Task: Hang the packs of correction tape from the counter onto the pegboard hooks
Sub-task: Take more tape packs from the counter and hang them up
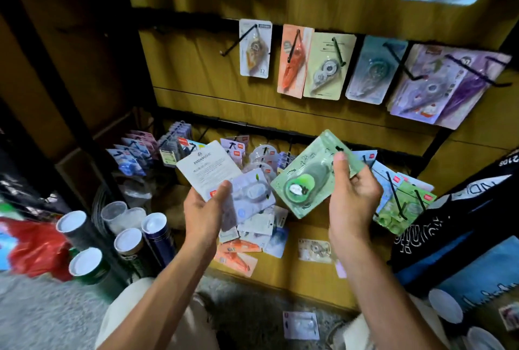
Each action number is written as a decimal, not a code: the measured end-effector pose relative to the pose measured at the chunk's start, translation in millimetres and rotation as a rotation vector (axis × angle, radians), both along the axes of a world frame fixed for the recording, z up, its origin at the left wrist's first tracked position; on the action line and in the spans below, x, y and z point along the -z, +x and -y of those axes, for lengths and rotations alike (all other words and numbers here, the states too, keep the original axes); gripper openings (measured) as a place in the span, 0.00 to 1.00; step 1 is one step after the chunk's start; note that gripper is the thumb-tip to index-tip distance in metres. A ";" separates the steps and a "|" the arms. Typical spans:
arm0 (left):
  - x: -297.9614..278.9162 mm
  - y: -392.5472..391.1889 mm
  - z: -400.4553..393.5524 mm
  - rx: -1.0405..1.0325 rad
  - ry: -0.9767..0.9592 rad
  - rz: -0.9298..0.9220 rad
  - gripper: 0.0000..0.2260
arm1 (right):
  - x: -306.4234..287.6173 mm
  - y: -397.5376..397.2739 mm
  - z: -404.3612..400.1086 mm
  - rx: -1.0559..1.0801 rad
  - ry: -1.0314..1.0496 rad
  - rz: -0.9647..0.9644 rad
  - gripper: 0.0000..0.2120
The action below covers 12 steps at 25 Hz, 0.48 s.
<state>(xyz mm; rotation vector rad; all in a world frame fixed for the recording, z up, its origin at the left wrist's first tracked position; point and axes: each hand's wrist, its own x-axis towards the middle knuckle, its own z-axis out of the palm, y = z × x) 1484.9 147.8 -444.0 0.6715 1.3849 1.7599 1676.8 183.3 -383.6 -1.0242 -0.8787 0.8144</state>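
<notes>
Packs (247, 240) below; hooks (396, 203) beside

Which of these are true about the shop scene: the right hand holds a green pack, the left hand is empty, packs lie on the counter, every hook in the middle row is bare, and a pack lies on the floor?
1. The right hand holds a green pack. True.
2. The left hand is empty. False: it holds a stack of packs.
3. Loose packs lie on the counter. True.
4. Every hook in the middle row is bare. False: hung packs fill several; the leftmost hook carries a white one.
5. A floor pack lies between the person's legs. True.
</notes>
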 end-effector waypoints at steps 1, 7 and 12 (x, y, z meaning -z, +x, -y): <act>-7.3 -5.6 -2.0 -0.014 0.023 0.012 0.10 | -11.2 -7.6 -6.8 -0.040 0.021 0.021 0.06; -44.6 -17.6 -16.0 0.228 0.093 0.180 0.16 | -40.0 -75.3 -50.8 -0.361 -0.074 0.184 0.06; -61.1 -36.1 -13.4 0.212 0.137 0.101 0.17 | -56.2 -101.1 -84.7 -0.351 -0.137 0.225 0.12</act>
